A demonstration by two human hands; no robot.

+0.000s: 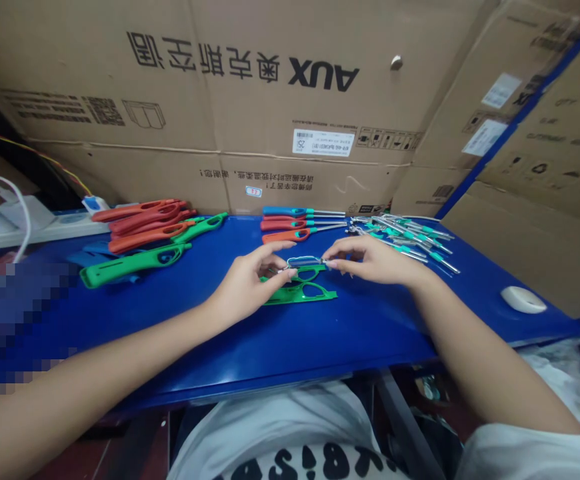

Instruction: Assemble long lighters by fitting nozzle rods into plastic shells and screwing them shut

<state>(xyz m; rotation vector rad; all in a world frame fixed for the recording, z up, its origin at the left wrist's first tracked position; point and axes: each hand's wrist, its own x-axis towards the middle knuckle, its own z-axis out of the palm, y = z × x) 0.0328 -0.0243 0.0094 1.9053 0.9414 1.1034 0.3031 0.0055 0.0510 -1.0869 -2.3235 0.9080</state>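
Over the middle of the table, my left hand (pixel 250 280) is closed, thumb and fingers pinching one end of a small piece with a thin white wire (pixel 303 258). My right hand (pixel 370 259) pinches the other end, so the wire spans the gap between both hands. What sits inside the fingertips is too small to make out. Right beneath lie two green lighter casing halves (pixel 315 293), partly covered by my left hand. Near my right hand is a pile of metal lighter tubes with teal collars (pixel 410 233).
Red, orange and green lighter casings (pixel 145 223) are heaped at the left, by a white power strip (pixel 65 228). Behind my hands lie lighters in blue, red and orange (pixel 285 225). A white oval object (pixel 523 299) rests at right. Cardboard (pixel 250 120) walls the back of the blue table (pixel 210 360).
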